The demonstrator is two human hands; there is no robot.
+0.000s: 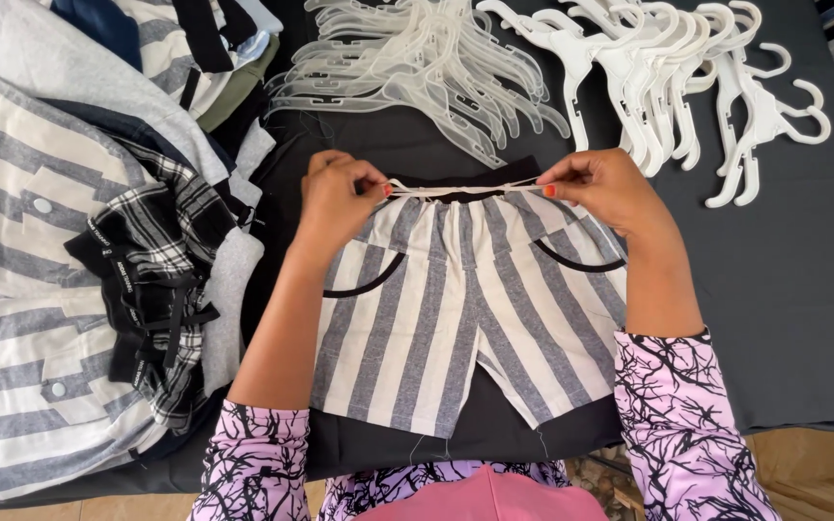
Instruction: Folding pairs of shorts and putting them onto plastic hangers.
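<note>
A pair of small grey-and-white striped shorts (456, 309) with black pocket trim lies flat on the dark table (784, 280) in front of me. My left hand (338, 198) and my right hand (602, 188) pinch the two ends of the white drawstring (465, 189) and hold it stretched straight across the black waistband. Both hands sit at the top corners of the shorts. A dark garment lies under the shorts.
A heap of striped, checked and dark clothes (69, 251) fills the left side. Several clear plastic hangers (417, 63) lie fanned out at the top middle, and white plastic hangers (687, 68) lie at the top right. The table's front edge runs near my sleeves.
</note>
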